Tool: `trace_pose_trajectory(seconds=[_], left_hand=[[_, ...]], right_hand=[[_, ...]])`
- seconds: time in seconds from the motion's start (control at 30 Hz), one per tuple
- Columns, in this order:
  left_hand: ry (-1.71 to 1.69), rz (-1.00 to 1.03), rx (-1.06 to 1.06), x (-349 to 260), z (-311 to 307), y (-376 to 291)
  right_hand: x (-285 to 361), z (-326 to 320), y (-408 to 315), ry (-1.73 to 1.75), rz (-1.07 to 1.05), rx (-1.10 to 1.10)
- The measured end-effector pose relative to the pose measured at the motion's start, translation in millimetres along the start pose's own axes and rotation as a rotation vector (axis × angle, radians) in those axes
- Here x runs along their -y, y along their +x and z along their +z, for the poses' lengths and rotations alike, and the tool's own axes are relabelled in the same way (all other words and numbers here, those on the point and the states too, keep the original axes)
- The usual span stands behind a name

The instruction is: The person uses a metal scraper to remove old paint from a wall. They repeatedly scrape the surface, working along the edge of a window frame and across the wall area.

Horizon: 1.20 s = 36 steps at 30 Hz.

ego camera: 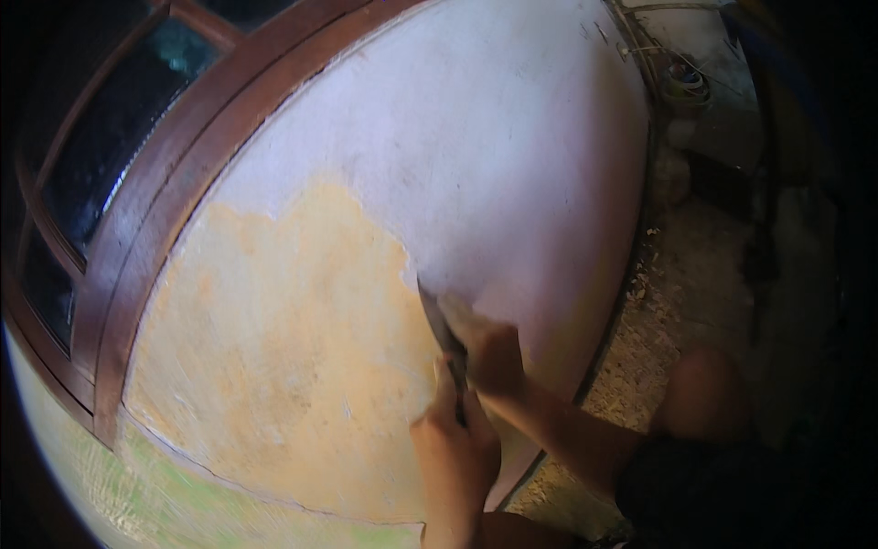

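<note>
A long, narrow dark metal blade (pixel 439 319) lies against a painted wall, its tip at the ragged edge of the pale lilac paint (pixel 425 151). My left hand (pixel 456 436) grips its lower end, thumb laid up along it. Higher up, my right hand (pixel 490 346) is on the blade from the right side; its fingers are blurred and point toward the tip. Left of the blade, a patchy yellow-ochre surface (pixel 288 357) shows where the lilac coat is absent. My hands partly hide the tool, so its exact kind is unclear.
A brown wooden window frame (pixel 154 178) with dark glass panes (pixel 130 123) borders the wall at left. Pale flakes (pixel 645 302) litter the floor along the wall's base. A small bucket (pixel 686 86) stands at upper right. My bare knee (pixel 706 391) is at lower right.
</note>
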<state>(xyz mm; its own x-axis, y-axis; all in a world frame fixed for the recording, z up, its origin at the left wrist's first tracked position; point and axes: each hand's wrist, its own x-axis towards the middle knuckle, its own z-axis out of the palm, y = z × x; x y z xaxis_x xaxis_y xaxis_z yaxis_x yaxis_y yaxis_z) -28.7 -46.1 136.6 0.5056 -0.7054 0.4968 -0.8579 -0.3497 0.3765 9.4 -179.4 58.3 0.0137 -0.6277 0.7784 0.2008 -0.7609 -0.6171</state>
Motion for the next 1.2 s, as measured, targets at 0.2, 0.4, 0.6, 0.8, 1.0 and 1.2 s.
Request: trace_pose_trajectory(seconds=[0.2,0.4,0.6,0.8,1.0,1.2], left_hand=[[-0.026,-0.172,0.125,-2.0,-24.0,-21.9],[-0.055,-0.182,0.101,11.6,-30.9,-33.8],[-0.173,-0.189,0.07,22.8,-33.0,-44.3],[-0.184,-0.09,-0.002,48.9,-25.5,-47.2],[-0.244,0.051,-0.099,47.7,-12.7,-35.2],[-0.079,-0.121,-0.149,15.6,-33.6,-12.5]], right_hand=[[24.3,3.7,-48.0,0.077,0.073,0.064],[29.3,2.5,-48.9,0.149,0.223,-0.025],[34.2,-0.7,-47.9,0.044,0.068,-0.186],[33.7,6.4,-62.5,0.202,-0.004,0.086],[35.5,13.2,-44.6,0.139,0.003,0.029],[46.9,17.6,-8.0,0.027,-0.086,0.037]])
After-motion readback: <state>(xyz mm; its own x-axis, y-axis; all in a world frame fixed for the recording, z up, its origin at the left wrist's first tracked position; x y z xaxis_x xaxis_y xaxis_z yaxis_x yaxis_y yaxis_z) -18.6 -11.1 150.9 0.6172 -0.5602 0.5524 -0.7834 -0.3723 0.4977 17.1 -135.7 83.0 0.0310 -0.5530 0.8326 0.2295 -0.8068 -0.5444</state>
